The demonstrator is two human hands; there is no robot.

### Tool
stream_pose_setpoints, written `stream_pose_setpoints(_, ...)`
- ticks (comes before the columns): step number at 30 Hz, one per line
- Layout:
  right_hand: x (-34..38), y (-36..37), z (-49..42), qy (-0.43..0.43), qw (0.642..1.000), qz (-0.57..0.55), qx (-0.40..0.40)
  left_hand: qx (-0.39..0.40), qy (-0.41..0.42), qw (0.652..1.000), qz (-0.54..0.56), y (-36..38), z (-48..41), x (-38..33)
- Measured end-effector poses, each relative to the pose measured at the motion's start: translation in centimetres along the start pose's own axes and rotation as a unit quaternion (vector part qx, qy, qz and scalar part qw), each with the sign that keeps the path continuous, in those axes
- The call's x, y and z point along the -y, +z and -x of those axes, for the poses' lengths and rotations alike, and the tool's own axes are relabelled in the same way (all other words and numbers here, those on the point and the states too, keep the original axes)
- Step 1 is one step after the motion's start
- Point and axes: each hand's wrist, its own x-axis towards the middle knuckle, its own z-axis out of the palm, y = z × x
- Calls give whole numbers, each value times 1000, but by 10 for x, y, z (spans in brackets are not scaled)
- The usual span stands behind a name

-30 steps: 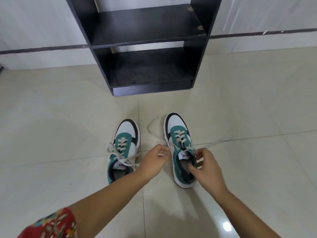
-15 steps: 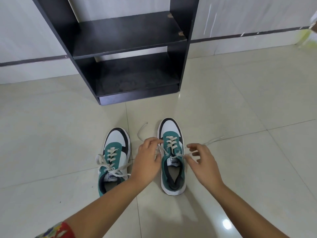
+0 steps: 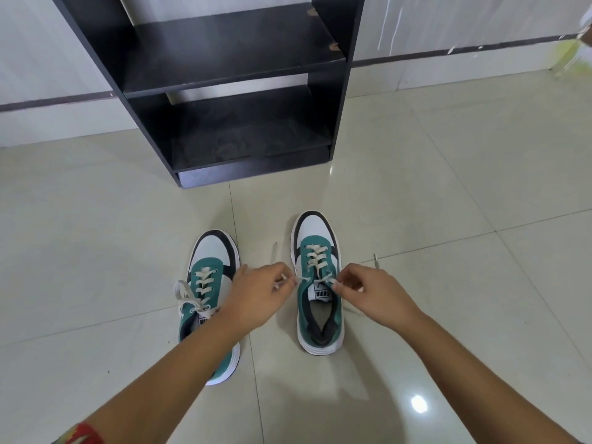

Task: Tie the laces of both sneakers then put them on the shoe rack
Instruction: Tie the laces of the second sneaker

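Note:
Two green, white and black sneakers stand side by side on the tiled floor, toes toward the rack. The left sneaker [image 3: 209,267] has its cream laces in a bow, and my left forearm crosses its heel. Over the tongue of the right sneaker [image 3: 317,251], both hands pinch the loose lace ends. My left hand [image 3: 261,294] holds the left lace end [image 3: 274,251] just left of the shoe. My right hand [image 3: 373,291] holds the right lace end [image 3: 375,260] just right of it. The black shoe rack [image 3: 224,59] stands beyond, both shelves bare.
A pale wall with a dark stripe runs behind the rack. A yellowish blurred object [image 3: 573,56] sits at the far right edge. Glossy beige floor tiles [image 3: 448,187] spread on all sides of the sneakers.
The view has drawn closer and tilted down. Both hands have pulled the right sneaker's lace ends in tight, so the long trailing ends on the floor have shortened.

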Motion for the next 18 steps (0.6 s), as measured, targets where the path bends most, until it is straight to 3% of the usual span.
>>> stream_pose_setpoints(2, 6, 7, -2, -12, 1000, 6, -12, -2, 4, 998, 70, 3, -3, -9)
stream_pose_setpoints(8, 7, 3, -6, 18, 996, -58, -60, -87, 50, 995, 5, 5, -12, 1)
stream_pose_setpoints(11, -4, -1, -5, 59, 987, -104, -106, -132, 5, 990, 43, 1, -7, 11)
stream_pose_setpoints(14, -15, 3, -2, 93, 982, -117, -112, -122, -34, 989, 77, 5, -4, 20)
stream_pose_setpoints(18, -21, 7, -1, 115, 984, -58, -127, -112, -59, 990, 65, 11, 0, 29)
